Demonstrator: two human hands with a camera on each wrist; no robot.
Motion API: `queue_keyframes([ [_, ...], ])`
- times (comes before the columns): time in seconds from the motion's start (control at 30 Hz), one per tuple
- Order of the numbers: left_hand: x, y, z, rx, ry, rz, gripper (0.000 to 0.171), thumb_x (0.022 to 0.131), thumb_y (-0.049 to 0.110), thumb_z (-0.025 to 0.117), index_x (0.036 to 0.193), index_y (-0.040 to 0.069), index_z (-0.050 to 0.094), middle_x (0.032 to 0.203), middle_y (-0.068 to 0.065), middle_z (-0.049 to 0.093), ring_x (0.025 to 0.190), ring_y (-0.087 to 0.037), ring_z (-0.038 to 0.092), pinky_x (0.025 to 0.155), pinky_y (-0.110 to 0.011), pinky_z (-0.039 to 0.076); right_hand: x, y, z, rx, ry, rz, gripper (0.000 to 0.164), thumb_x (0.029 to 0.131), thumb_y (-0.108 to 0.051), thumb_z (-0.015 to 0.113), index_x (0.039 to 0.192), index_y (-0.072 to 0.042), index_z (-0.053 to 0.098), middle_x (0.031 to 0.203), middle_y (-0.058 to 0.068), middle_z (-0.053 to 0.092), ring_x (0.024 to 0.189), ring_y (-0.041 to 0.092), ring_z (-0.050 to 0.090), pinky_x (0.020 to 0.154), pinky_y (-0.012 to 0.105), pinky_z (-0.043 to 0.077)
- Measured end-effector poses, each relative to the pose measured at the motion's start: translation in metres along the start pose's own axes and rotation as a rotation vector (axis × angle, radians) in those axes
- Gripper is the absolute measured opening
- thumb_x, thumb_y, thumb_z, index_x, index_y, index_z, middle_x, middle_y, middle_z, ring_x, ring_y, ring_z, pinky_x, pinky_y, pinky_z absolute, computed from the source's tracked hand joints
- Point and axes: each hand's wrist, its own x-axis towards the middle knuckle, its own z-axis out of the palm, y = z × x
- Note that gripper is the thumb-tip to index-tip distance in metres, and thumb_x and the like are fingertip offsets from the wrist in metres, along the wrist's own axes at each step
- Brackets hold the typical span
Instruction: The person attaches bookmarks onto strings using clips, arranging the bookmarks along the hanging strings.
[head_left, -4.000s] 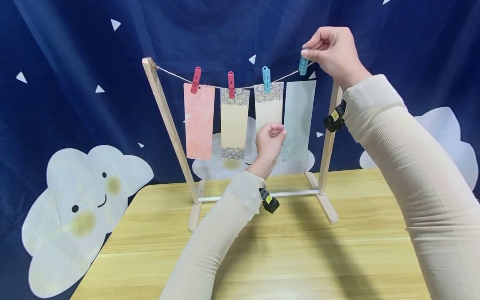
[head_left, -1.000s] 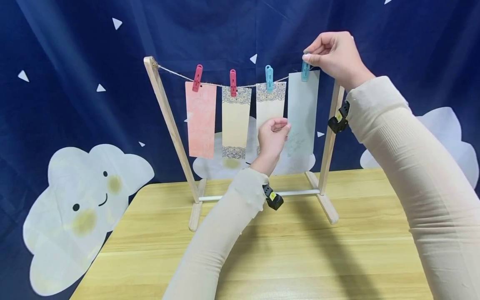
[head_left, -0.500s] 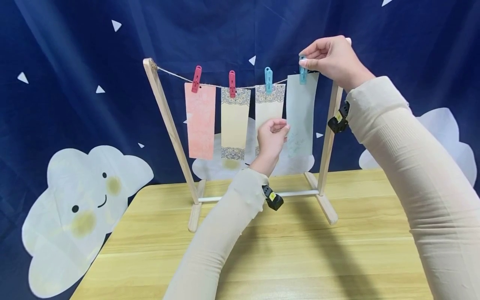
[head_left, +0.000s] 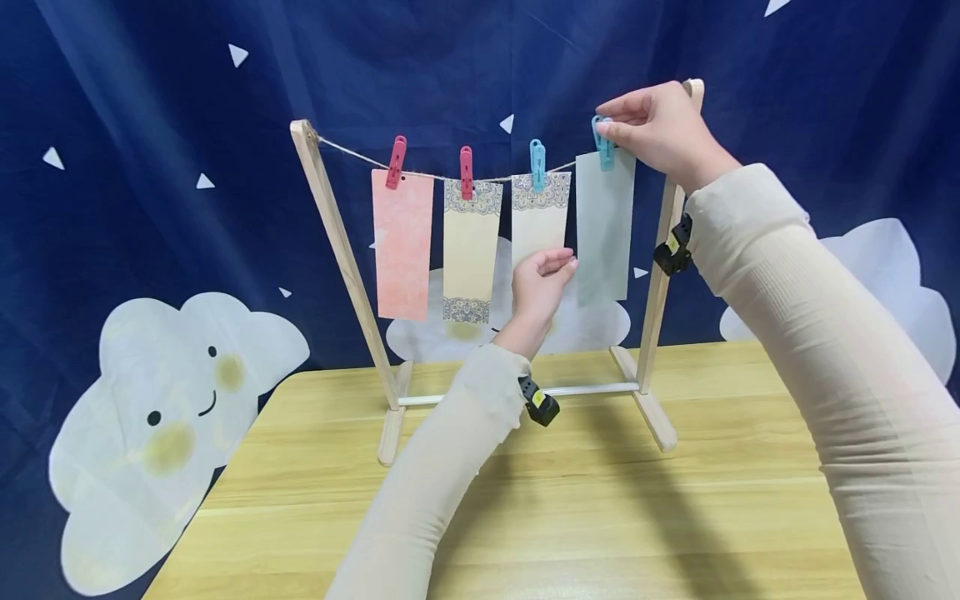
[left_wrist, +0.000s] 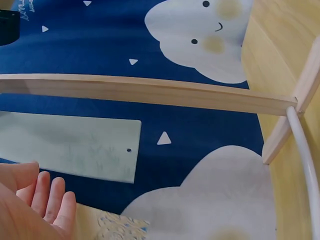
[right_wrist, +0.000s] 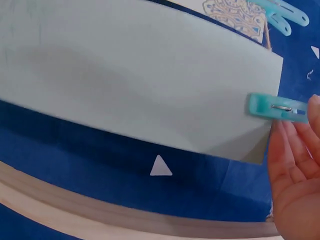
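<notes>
My right hand (head_left: 667, 133) holds a light-blue clothespin (head_left: 604, 150) by its handles. The clothespin's tip overlaps the top of a pale green paper card (head_left: 604, 225); the twine there is hidden behind the card. In the right wrist view my thumb lies at the handle end of that clothespin (right_wrist: 265, 106). My left hand (head_left: 538, 292) is beside the card's left edge, fingers loosely bent. In the left wrist view the thumb tip meets the edge of the green card (left_wrist: 90, 145); I cannot tell whether it presses on it.
A wooden frame (head_left: 337, 250) stands on the table (head_left: 525, 517), with twine (head_left: 348, 152) across its top. Clipped left of the green card hang a pink card (head_left: 402, 250) and two patterned cream cards (head_left: 470, 250). A blue cloud-printed curtain (head_left: 420, 58) hangs behind.
The green card was below the clothespin four seconds ago and rose under it. Since then the clothespin and right hand lowered slightly, and its handles spread apart. The left hand dropped a little.
</notes>
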Motion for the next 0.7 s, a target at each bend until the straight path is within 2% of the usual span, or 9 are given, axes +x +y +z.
queue_keyframes([
  [0.17, -0.005, -0.012, -0.014, -0.016, -0.026, -0.023, 0.017, 0.083, 0.006, 0.07, 0.1, 0.005, 0.07, 0.094, -0.006, 0.071, 0.083, -0.011, 0.064, 0.071, -0.021, 0.052, 0.0, -0.004, 0.005, -0.019, 0.009, 0.006, 0.047, 0.093, -0.035, 0.055, 0.134, -0.013, 0.053, 0.132, 0.01, 0.056, 0.109, 0.018, 0.055, 0.102, 0.034, 0.041],
  [0.37, -0.015, -0.023, -0.036, -0.067, -0.061, -0.081, 0.021, 0.083, 0.008, 0.07, 0.103, 0.005, 0.069, 0.099, -0.007, 0.07, 0.085, -0.014, 0.065, 0.079, -0.025, 0.054, -0.001, -0.004, 0.008, -0.028, 0.021, 0.022, 0.047, 0.094, -0.037, 0.053, 0.136, -0.014, 0.051, 0.135, 0.008, 0.054, 0.115, 0.019, 0.054, 0.104, 0.032, 0.039],
  [0.57, -0.029, -0.026, -0.069, -0.117, -0.105, -0.117, 0.024, 0.085, 0.009, 0.069, 0.108, 0.002, 0.066, 0.104, -0.01, 0.068, 0.094, -0.02, 0.066, 0.083, -0.027, 0.053, -0.006, -0.002, 0.007, 0.067, 0.03, 0.045, 0.05, 0.094, -0.038, 0.053, 0.138, -0.014, 0.048, 0.14, 0.005, 0.05, 0.125, 0.019, 0.048, 0.109, 0.034, 0.032],
  [0.7, -0.037, -0.029, -0.093, -0.099, -0.112, -0.094, 0.025, 0.086, 0.009, 0.068, 0.109, 0.0, 0.066, 0.103, -0.011, 0.068, 0.091, -0.018, 0.066, 0.082, -0.028, 0.053, -0.013, 0.0, 0.006, 0.13, 0.059, 0.072, 0.05, 0.095, -0.039, 0.052, 0.139, -0.015, 0.047, 0.141, 0.002, 0.048, 0.128, 0.016, 0.046, 0.11, 0.032, 0.029],
])
